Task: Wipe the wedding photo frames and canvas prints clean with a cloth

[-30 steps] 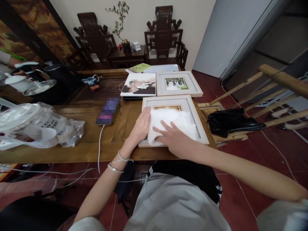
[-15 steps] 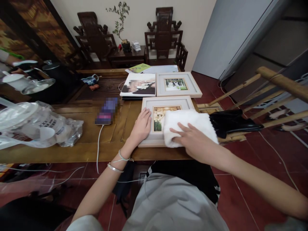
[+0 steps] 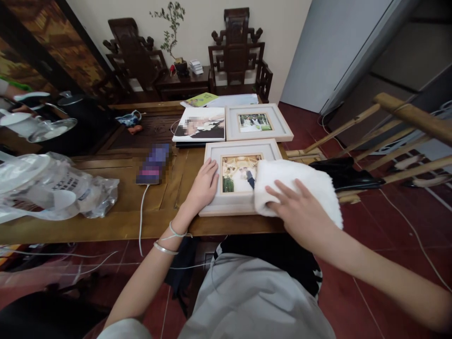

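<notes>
A pale wooden picture frame (image 3: 212, 207) lies flat near the table's front edge, a photo inside its white mount. My left hand (image 3: 205, 186) rests on the frame's left border, its fingers stretched out. On the right side a folded, fluffy white towel (image 3: 300, 176) covers part of the photo and hangs past the frame's right edge. My right hand (image 3: 303, 214) holds this towel from above, fingers spread over it and the thumb side against the fold. A second picture frame (image 3: 284, 132) and a photo album (image 3: 180, 134) lie just behind.
To the left are a charging phone (image 3: 153, 165) on a white cable and a clear plastic bag (image 3: 95, 195) with containers. A dark pot (image 3: 88, 117) stands further back. A bamboo rack (image 3: 395, 106) with black shoes (image 3: 332, 172) is at the right. Another person's hand (image 3: 21, 92) shows far left.
My right hand has slid the towel to the right, uncovering more of the photo. My left hand stays on the frame's left border. The whole view has shifted slightly.
</notes>
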`<action>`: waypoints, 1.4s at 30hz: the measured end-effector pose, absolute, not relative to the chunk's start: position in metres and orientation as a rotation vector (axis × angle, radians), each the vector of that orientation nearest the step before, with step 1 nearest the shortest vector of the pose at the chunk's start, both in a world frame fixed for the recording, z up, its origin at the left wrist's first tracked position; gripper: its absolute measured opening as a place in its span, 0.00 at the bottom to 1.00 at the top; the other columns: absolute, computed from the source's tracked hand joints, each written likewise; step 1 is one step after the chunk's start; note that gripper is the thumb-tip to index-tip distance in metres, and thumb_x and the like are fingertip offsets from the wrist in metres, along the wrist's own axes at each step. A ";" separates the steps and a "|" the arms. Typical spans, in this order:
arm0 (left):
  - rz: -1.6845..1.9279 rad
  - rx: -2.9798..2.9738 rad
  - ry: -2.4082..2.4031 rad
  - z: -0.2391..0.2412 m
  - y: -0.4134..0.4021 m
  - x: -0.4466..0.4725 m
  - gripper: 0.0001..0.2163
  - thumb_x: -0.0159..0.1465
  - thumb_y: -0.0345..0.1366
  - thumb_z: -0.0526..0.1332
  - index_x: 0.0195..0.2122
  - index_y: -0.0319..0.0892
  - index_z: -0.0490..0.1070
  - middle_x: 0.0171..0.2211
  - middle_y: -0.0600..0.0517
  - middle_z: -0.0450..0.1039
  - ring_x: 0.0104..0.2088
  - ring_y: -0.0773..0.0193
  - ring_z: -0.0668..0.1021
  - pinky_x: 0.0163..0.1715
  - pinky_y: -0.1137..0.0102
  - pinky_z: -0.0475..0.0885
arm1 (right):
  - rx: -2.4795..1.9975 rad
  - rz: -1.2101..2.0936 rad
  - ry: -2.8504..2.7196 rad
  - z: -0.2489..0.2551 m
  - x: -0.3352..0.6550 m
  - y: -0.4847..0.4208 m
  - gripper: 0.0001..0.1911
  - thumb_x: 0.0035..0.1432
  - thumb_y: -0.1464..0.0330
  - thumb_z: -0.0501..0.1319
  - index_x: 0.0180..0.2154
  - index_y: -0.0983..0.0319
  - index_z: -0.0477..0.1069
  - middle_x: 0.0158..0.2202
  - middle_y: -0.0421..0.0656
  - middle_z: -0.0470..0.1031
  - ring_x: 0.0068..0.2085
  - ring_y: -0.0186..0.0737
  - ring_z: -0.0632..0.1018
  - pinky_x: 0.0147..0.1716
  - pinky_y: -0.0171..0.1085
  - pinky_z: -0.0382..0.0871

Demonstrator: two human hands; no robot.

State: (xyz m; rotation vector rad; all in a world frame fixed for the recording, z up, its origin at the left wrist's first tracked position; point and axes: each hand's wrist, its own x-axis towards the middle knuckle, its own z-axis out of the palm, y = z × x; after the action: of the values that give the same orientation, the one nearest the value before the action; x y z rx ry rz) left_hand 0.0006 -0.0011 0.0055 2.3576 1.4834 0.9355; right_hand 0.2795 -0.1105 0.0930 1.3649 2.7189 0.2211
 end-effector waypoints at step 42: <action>0.919 2.342 1.494 0.000 -0.004 0.003 0.22 0.73 0.36 0.50 0.64 0.35 0.67 0.68 0.35 0.65 0.73 0.46 0.61 0.70 0.44 0.59 | 1.427 0.269 2.868 0.078 0.287 0.026 0.37 0.51 0.85 0.51 0.62 0.68 0.71 0.74 0.53 0.58 0.73 0.64 0.58 0.65 0.64 0.61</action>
State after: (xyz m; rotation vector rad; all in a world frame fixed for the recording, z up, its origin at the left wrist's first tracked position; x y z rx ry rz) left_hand 0.0034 -0.0037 -0.0001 2.3422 1.4939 0.9188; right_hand 0.2868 0.0259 0.0783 1.4267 2.8675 0.2688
